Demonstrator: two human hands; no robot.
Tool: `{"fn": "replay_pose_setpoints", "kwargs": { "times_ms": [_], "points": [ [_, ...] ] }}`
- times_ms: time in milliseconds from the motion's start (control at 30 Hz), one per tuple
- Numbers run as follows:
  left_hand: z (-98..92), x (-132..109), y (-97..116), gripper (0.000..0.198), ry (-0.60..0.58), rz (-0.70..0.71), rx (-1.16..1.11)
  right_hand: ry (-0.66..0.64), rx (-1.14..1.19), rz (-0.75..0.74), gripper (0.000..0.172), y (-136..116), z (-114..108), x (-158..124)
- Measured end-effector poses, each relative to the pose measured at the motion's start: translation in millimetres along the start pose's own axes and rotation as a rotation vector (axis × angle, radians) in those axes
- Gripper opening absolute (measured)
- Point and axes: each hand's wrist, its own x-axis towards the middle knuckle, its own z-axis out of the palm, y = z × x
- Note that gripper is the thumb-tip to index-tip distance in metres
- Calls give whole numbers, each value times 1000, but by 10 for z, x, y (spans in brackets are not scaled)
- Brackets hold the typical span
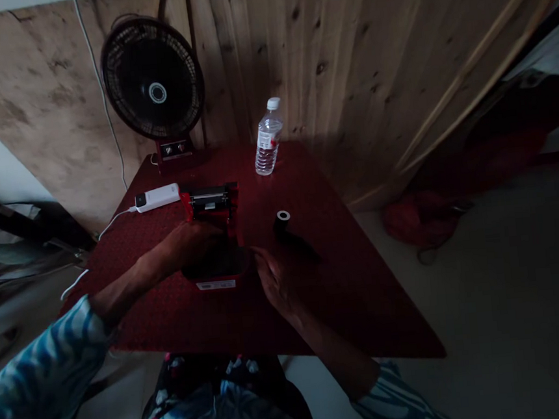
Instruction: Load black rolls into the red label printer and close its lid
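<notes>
A red and black machine (216, 284), which looks like a label printer with its lid open, stands near the middle of the table. Its roller mechanism (209, 199) shows at the back. My left hand (191, 240) reaches into the machine from the left, with its fingertips hidden in the dark interior. At the right side of the machine, my right hand (271, 275) has its fingers on the rim, thumb side up. A dark roll with a white core (283, 216) stands to the right, a loose dark strip trailing from it.
The red table (355, 294) also bears a fan (153, 83) at the back left, a clear water bottle (268, 142), and a white power bank (158, 197) with a cable. A wooden wall (345, 67) rises behind. A red bag (417, 220) lies on the floor to the right.
</notes>
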Motion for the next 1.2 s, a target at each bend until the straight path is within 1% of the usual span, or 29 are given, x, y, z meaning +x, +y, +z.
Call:
{"fn": "replay_pose_setpoints", "kwargs": {
  "times_ms": [67,167,367,433,567,667,767,867,900,967,1033,1067,1133,1200],
  "points": [
    [12,185,-30,26,-76,-22,100,0,15,-50,37,17,-4,5],
    [24,319,-88,25,-121,-9,132,-17,21,-85,35,22,-7,14],
    [27,378,-148,17,-123,5,152,-39,50,-79,36,18,12,29],
    [17,371,-149,20,-107,3,159,-42,40,-79,35,12,15,28],
    [-37,263,-98,33,-46,0,185,-39,31,-74,36,23,15,26],
    [-79,133,-20,37,-5,40,179,-31,1,-76,36,62,21,28],
    [-135,-8,58,33,86,69,103,-4,-23,-66,34,104,32,30],
    [-256,-181,70,24,209,48,1,9,-18,-48,32,121,38,25],
    [-311,-248,44,23,254,38,-35,13,-18,-44,32,120,37,23],
    [-425,-388,-68,32,334,8,-119,28,-30,-37,32,115,36,17],
    [-514,-515,-257,44,396,-68,-195,41,-47,-25,32,112,37,15],
    [-539,-566,-375,47,423,-123,-221,44,-47,-18,32,113,39,16],
    [-531,-633,-632,46,473,-232,-257,49,-38,-7,32,112,45,21],
    [-449,-657,-878,46,523,-297,-306,51,-35,-6,32,97,45,26]
  ]
}}
